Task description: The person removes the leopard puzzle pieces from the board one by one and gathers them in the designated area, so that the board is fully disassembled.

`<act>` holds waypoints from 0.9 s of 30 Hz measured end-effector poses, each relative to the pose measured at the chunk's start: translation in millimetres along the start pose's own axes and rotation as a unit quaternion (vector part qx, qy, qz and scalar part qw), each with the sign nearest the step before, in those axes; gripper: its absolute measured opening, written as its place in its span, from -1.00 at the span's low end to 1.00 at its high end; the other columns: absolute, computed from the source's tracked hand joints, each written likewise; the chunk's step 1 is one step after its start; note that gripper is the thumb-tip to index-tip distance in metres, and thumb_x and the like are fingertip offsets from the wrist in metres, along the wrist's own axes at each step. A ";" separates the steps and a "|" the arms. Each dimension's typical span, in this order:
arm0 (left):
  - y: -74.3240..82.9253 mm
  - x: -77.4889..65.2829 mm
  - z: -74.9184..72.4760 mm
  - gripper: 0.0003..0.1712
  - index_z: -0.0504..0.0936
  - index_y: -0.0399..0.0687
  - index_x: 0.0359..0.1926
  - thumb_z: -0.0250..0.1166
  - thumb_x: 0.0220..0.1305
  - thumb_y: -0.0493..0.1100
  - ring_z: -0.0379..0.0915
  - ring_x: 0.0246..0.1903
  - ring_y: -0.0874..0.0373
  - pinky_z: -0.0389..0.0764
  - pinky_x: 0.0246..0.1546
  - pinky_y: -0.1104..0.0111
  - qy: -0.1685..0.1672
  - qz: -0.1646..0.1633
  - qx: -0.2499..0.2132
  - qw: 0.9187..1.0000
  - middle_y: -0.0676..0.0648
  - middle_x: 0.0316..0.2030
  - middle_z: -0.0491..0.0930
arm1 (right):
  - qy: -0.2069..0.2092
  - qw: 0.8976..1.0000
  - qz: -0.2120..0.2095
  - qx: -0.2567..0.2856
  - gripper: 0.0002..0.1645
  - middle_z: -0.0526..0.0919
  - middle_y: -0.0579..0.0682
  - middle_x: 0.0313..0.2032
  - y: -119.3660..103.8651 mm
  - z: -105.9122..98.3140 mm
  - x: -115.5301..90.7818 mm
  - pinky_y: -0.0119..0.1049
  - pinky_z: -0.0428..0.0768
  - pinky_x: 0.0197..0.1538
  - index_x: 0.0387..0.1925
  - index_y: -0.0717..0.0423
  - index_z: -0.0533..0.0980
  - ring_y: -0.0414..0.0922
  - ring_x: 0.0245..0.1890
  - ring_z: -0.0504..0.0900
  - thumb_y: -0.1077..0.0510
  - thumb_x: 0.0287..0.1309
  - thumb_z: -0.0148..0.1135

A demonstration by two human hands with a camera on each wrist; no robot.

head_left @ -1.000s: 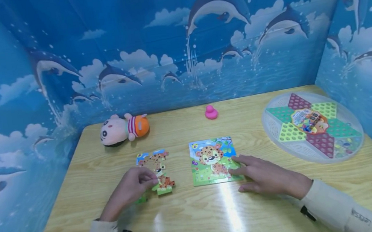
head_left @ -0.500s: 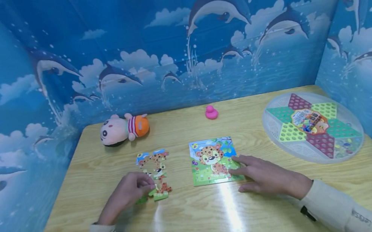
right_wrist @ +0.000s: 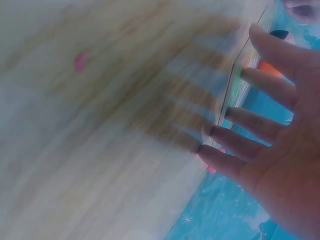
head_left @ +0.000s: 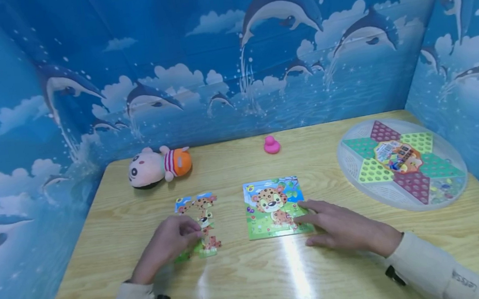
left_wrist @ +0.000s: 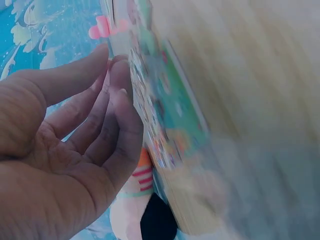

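Observation:
On the table lies a partly joined jigsaw puzzle (head_left: 205, 200) of a spotted leopard cub, with gaps between its pieces. My left hand (head_left: 172, 239) is over the puzzle's left and middle, covering part of it. In the left wrist view its fingers are loosely bent, the thumb tip is close to the index tip, and no piece shows between them. To the right, a square picture (head_left: 268, 210) of the same cub lies flat. My right hand (head_left: 335, 222) rests at its right edge, with fingers spread and fairly straight in the right wrist view.
A plush doll (head_left: 160, 166) in orange and stripes lies at the back left. A pink rubber duck (head_left: 271, 145) sits at the back middle. The round Chinese checkers board (head_left: 403, 164) occupies the right side. A dolphin-print backdrop (head_left: 213, 64) surrounds the wooden table (head_left: 245, 285).
The lower puzzle pieces have shifted left and now lie flat. My left hand dipped toward me, then moved back up over the middle of the puzzle. My right hand has stayed in place.

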State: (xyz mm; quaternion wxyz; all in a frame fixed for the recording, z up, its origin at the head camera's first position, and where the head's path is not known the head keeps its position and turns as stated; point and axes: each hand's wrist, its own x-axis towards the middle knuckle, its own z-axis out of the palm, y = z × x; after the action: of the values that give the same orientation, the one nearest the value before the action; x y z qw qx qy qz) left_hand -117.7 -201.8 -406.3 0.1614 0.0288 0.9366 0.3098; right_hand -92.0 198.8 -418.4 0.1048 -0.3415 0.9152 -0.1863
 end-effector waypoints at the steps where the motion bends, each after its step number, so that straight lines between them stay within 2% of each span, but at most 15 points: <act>1: 1.7 1.3 0.7 -0.92 0.71 0.06 -0.31 0.48 0.21 -0.16 0.53 -0.35 0.20 0.60 -0.25 0.27 0.001 0.010 0.000 1.000 0.08 -0.39 0.62 | 0.000 1.000 0.002 0.001 -0.37 0.31 0.36 0.40 0.0 -0.3 0.1 0.24 0.33 0.35 0.27 0.13 0.53 0.31 0.38 0.32 -0.08 0.25 0.38; 6: 16.0 11.7 5.6 -0.94 0.73 0.00 -0.32 0.47 0.23 -0.20 0.52 -0.38 0.22 0.58 -0.29 0.28 0.007 0.046 0.000 0.999 0.09 -0.42 0.62 | 0.000 1.000 0.006 -0.003 -0.34 0.30 0.37 0.40 -0.3 -4.0 2.2 0.22 0.36 0.33 0.26 0.15 0.52 0.30 0.37 0.33 -0.09 0.24 0.39; 13: 42.8 38.3 18.1 -0.95 0.75 -0.03 -0.27 0.46 0.26 -0.19 0.55 -0.37 0.24 0.61 -0.30 0.31 0.005 0.084 0.020 0.996 0.10 -0.39 0.65 | 0.002 1.000 0.007 -0.017 -0.32 0.30 0.38 0.40 0.2 -8.9 8.5 0.21 0.36 0.33 0.27 0.17 0.52 0.30 0.37 0.33 -0.07 0.21 0.42; 18: 67.0 56.6 31.6 -0.90 0.77 -0.09 -0.20 0.45 0.26 -0.20 0.58 -0.32 0.21 0.64 -0.22 0.28 -0.014 0.109 0.016 0.994 0.06 -0.34 0.69 | -0.008 1.000 0.011 -0.012 -0.32 0.28 0.38 0.41 2.5 -7.7 10.2 0.23 0.33 0.35 0.27 0.17 0.51 0.31 0.38 0.31 -0.08 0.22 0.41; 21: 81.2 68.0 41.0 -0.85 0.77 -0.11 -0.17 0.45 0.25 -0.20 0.59 -0.30 0.20 0.64 -0.18 0.27 -0.017 0.128 0.030 0.991 0.03 -0.32 0.71 | -0.012 1.000 0.016 -0.007 -0.31 0.26 0.38 0.42 3.7 -6.2 10.5 0.23 0.32 0.35 0.28 0.16 0.51 0.32 0.38 0.30 -0.09 0.22 0.40; 27: 104.4 86.2 59.8 -0.84 0.77 -0.09 -0.17 0.46 0.24 -0.18 0.58 -0.29 0.21 0.63 -0.15 0.29 -0.030 0.137 0.047 0.989 0.03 -0.30 0.72 | -0.008 1.000 0.012 -0.008 -0.30 0.27 0.39 0.41 4.7 -3.8 12.4 0.23 0.33 0.34 0.28 0.16 0.51 0.32 0.37 0.32 -0.09 0.21 0.41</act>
State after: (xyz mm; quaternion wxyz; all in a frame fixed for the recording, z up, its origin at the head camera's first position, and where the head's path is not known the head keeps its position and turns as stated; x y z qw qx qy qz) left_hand -184.9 -70.2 -414.4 0.1441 0.1742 0.9319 0.2836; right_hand -105.2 194.8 -417.6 0.1111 -0.3327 0.9200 -0.1747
